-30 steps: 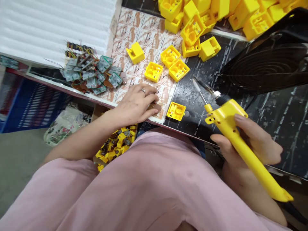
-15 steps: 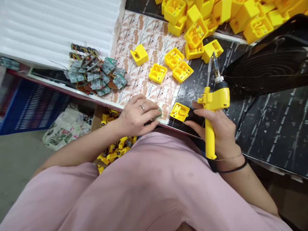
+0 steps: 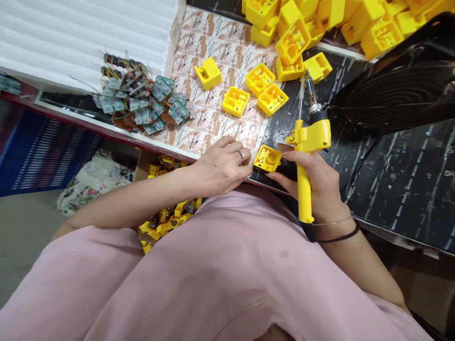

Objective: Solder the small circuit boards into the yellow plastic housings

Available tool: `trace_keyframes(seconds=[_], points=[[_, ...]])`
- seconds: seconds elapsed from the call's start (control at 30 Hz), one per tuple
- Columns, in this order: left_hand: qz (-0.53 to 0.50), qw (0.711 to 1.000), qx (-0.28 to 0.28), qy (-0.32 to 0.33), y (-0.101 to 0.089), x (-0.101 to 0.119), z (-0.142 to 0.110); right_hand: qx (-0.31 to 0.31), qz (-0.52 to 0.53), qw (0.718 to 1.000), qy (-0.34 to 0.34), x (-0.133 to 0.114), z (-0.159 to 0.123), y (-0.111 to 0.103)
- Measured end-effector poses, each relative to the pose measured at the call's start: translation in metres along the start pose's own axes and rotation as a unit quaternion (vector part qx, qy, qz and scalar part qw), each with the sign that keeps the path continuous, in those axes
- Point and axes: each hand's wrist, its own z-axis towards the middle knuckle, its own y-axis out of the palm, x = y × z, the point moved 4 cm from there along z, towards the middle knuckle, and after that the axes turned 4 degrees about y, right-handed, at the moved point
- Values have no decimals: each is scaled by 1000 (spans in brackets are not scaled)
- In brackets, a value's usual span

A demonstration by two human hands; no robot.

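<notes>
Yellow housing (image 3: 268, 158) is set open side up near the close edge of the surface (image 3: 391, 175), between the two hands. Below that edge, a carton of small yellow parts (image 3: 170, 220) is partly covered from view by the left forearm and the pink garment (image 3: 227, 255).

At the housing's left side, the left hand (image 3: 227, 166) is held with its fingers curled together; a thin wire is seen between the fingertips and the housing, but whether anything is gripped cannot be told. A ring (image 3: 242, 155) is worn on it. By the right hand (image 3: 316, 182), a yellow soldering gun (image 3: 304, 189) is grasped upright in the view, its metal tips pointed away, while the thumb and a finger are spread at the housing's right side. A black band (image 3: 341, 239) is worn at that wrist.

Farther off, a heap of circuit boards (image 3: 142, 106) with wires is piled at the left, beside a patterned sheet (image 3: 199, 128). Three open cases (image 3: 236, 102) are laid beyond the housing — two of them touching — with a tilted case (image 3: 208, 74) to their left. At the right, a dark ribbed object (image 3: 387, 94) is seen. Beyond, more yellow cases (image 3: 366, 23) are heaped — some tipped on their sides — and white foam (image 3: 81, 42) is spread at the far left.
</notes>
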Motion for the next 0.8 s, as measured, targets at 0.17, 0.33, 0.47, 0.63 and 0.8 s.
trace_keyframes(seconds=[0.17,0.33,0.47,0.63,0.8], points=[[-59,998,-6,-36,7,-9,-6,-8,-1,1000,-11,-1,0,3],[-173,976,13,-130,7,-21,-11,13,15,1000,-2,-9,2,3],[-240,954,36,-177,6,-24,-5,43,8,999,-18,-20,8,8],[-321,926,91,-176,5,-27,-2,35,-46,997,-42,-25,13,24],[-288,946,93,-112,2,-29,-6,8,23,1000,-14,-27,12,22]])
